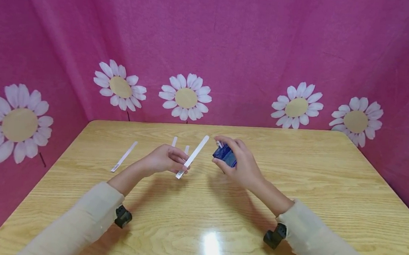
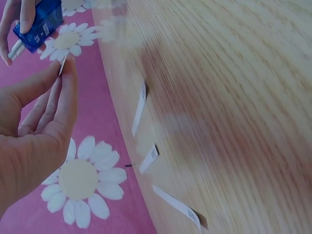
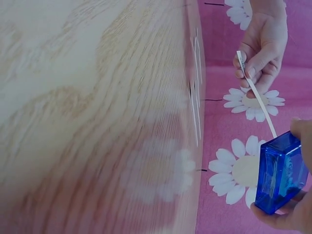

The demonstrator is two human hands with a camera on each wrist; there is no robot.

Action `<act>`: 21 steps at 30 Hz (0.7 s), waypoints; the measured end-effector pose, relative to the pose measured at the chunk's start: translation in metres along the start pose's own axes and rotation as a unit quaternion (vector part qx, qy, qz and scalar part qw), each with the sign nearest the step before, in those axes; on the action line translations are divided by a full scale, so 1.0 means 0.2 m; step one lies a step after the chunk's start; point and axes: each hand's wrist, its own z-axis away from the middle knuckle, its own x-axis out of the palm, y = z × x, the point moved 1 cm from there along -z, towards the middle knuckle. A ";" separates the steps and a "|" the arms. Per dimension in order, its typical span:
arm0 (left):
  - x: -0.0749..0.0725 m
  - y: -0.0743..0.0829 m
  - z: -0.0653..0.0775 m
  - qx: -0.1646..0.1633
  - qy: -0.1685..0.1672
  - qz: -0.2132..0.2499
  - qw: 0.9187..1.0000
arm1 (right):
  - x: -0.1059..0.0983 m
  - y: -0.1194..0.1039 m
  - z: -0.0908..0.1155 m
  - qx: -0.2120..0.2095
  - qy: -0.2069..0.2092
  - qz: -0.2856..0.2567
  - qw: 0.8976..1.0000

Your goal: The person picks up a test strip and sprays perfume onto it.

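Note:
My left hand (image 1: pixel 166 160) pinches one end of a white paper test strip (image 1: pixel 197 151) between thumb and fingers, above the table. The strip's far end slants up and away toward the right. My right hand (image 1: pixel 245 167) grips a blue glass perfume bottle (image 1: pixel 225 156), tilted and also off the table. Its silver spray nozzle (image 2: pixel 16 49) shows in the left wrist view, with a finger near it. The bottle and the held strip are close together but apart in the head view. Printed marks show at the strip's held end.
Several more white strips lie on the wooden table (image 1: pixel 197 215): one strip (image 1: pixel 124 156) at the left, and others, such as this strip (image 1: pixel 174 141), behind my left hand. A pink curtain (image 1: pixel 232 45) with daisies hangs along the table's far edge and sides.

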 end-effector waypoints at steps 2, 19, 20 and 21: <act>-0.02 -0.01 0.01 -0.003 0.008 -0.003 1.000 | -0.01 0.01 0.01 0.000 0.000 -0.004 1.000; -0.33 -0.20 0.05 -0.032 0.078 -0.058 0.995 | -0.16 0.15 0.11 0.007 0.028 0.007 1.000; -0.35 -0.21 0.05 -0.035 0.082 -0.059 0.994 | -0.17 0.16 0.12 0.005 0.031 0.009 0.999; -0.37 -0.21 0.05 -0.040 0.089 -0.056 0.994 | -0.18 0.17 0.12 0.006 0.034 0.011 0.999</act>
